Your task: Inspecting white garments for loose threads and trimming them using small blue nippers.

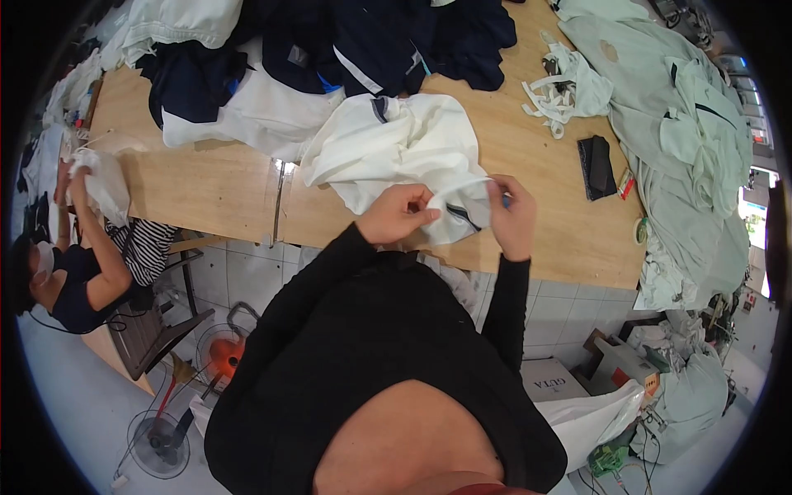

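A white garment (388, 140) with dark trim lies rumpled at the near edge of the wooden table, right in front of me. My left hand (398, 214) pinches a narrow white edge of it between thumb and fingers. The other end of that band is gripped by my right hand (513, 219), so it stretches slightly raised between the two. A small blue spot shows by the right fingers, too small to identify. Below the band hangs a part of the garment with a dark stripe (464, 217).
Navy and white garments (289, 49) are heaped along the far side of the wooden table (528, 148). To the right are white straps (569, 87), a dark flat item (597, 167) and pale green fabric (685, 148). A co-worker (91, 272) handles white cloth at left, near floor fans (223, 355).
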Tool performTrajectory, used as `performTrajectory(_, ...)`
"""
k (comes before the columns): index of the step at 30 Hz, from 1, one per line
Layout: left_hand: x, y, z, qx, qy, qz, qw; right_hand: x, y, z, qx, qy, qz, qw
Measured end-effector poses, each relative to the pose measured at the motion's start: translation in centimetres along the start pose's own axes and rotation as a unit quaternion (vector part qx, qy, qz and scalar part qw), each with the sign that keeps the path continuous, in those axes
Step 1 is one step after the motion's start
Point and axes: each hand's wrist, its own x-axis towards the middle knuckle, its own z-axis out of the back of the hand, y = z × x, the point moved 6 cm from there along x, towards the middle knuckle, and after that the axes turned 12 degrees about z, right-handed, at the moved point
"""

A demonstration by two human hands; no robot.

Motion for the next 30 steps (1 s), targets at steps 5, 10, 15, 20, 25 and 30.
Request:
performTrajectory(5, -6.5, -9.2, -3.1, -0.27, 0.248, 0.147, 0.919, 2.9, 7.7, 1.9, 0.14, -0.112, 0.016, 0.984)
performTrajectory(10, -5.3, -12.1, -2.6, -0.391, 0.179, 0.04, 0.902, 4.4, 9.6, 0.5, 0.141, -0.089, 0.045, 0.985)
performTrajectory(15, -5.0, -12.3, -0.3, -0.459, 0.059, -0.009, 0.886, 0.4, 13.3, 3.5, 0.149, -0.131, 0.013, 0.98)
performTrajectory(20, -4.3, -10.4, 0.0, -0.396, 0.064, -0.023, 0.916, -0.3, 18.1, 1.7, 0.047, -0.148, 0.157, 0.975)
performTrajectory(25, -4.8, -11.3, 0.1, -0.396, 0.055, -0.026, 0.916, 0.6, 15.4, 2.2, 0.049, -0.19, 0.192, 0.962)
performTrajectory(30, -4.8, -11.1, 1.1, -0.409, 0.025, -0.026, 0.912, -0.3, 11.7, 4.0, 0.14, -0.244, 0.129, 0.951)
